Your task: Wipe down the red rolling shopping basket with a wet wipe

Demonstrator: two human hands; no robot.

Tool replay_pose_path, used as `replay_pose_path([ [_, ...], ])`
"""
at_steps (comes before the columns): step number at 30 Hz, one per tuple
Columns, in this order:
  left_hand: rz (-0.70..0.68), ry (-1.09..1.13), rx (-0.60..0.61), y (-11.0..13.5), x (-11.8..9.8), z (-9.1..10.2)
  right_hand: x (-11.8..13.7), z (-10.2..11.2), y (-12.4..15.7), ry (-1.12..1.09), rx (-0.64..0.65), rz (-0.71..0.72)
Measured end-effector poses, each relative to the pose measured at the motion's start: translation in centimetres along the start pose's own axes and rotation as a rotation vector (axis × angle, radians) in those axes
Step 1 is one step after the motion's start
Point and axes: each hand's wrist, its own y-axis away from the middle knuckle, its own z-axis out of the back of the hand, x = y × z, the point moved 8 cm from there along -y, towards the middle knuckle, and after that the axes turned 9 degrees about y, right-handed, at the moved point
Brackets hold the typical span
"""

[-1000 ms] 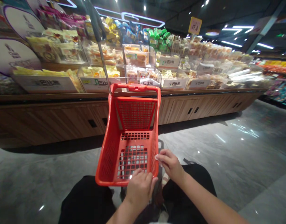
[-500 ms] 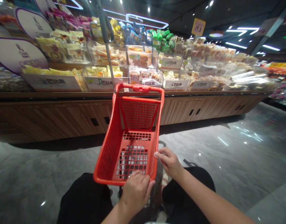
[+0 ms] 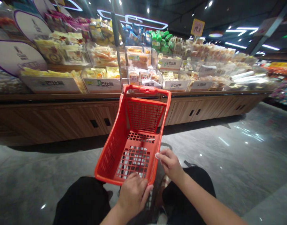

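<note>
A red plastic shopping cart (image 3: pixel 124 125) with grid walls and floor stands before me, its handle bar toward the shelves. Nothing lies in its basket. My left hand (image 3: pixel 133 193) is closed over the near rim, fingers curled inside and thumb along the right corner. Close beside the right rim, my right hand (image 3: pixel 171 163) holds its thumb and forefinger in a pinch. A small white spot shows at those fingertips; whether it is an object or a nail, I cannot tell. A dark pole (image 3: pixel 117 47) rises from the cart's far left corner.
Beyond the cart runs a wooden display counter (image 3: pixel 192 109) with clear bins of packaged food (image 3: pixel 138 59). A yellow price sign (image 3: pixel 197 27) stands above them. White oval signs (image 3: pixel 19 56) are at the left. Grey shiny floor (image 3: pixel 216 156) stretches to the right.
The cart's far end and its pole have swung to the right. My left hand has shifted slightly left with the near rim, while my right hand has barely moved.
</note>
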Motion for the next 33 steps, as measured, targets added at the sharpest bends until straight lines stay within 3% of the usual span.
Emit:
replay_pose_path([
  [8, 0.010, 0.063, 0.052, 0.7, 0.9, 0.7, 4.3, -1.2, 3.3, -0.072, 0.177, 0.051],
  [15, 0.018, 0.035, 0.026, 0.6, 1.5, 0.8, 0.7, -0.6, 0.2, -0.012, -0.005, -0.062],
  [23, 0.001, 0.021, 0.018, 0.8, 1.5, 1.3, 4.9, -2.2, 2.9, -0.035, 0.139, -0.030],
  [30, -0.027, 0.032, -0.011, 1.0, 1.6, 2.0, 1.5, -1.4, 0.2, -0.020, 0.009, -0.136],
  [33, -0.017, 0.028, -0.025, 1.2, 1.7, 2.2, 2.3, -1.8, 0.4, -0.037, 0.040, -0.130],
])
